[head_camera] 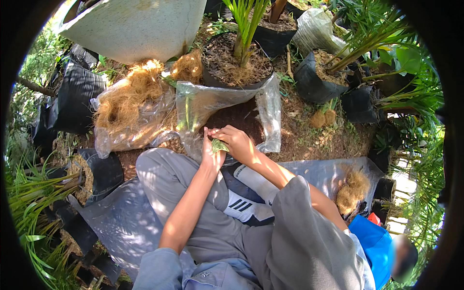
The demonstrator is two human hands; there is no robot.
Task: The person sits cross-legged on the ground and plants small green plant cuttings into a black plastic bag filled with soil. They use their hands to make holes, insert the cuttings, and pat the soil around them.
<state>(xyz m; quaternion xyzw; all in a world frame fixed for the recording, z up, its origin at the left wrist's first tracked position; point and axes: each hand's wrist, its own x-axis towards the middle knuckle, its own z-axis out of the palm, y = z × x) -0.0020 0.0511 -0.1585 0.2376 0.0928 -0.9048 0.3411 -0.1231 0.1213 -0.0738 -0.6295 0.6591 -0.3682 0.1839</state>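
My left hand (210,151) and my right hand (238,143) meet in front of my crossed legs. Between them they hold a small, flat, green, crumpled piece (219,145), perhaps a leaf or moss; the fingers partly cover it. It lies against my left palm, with the right fingers bent over its top. Just beyond the hands a clear plastic bag (270,108) lies with its mouth towards me, with dark brown soil-like material (239,117) inside it.
Brown coconut fibre (125,103) is heaped on clear plastic at the left. A potted palm (237,59) stands behind the bag. More black grow bags (319,79) flank the ground. Fibre (353,190) rests on the grey sheet (308,172). A person in blue (373,250) is at the lower right.
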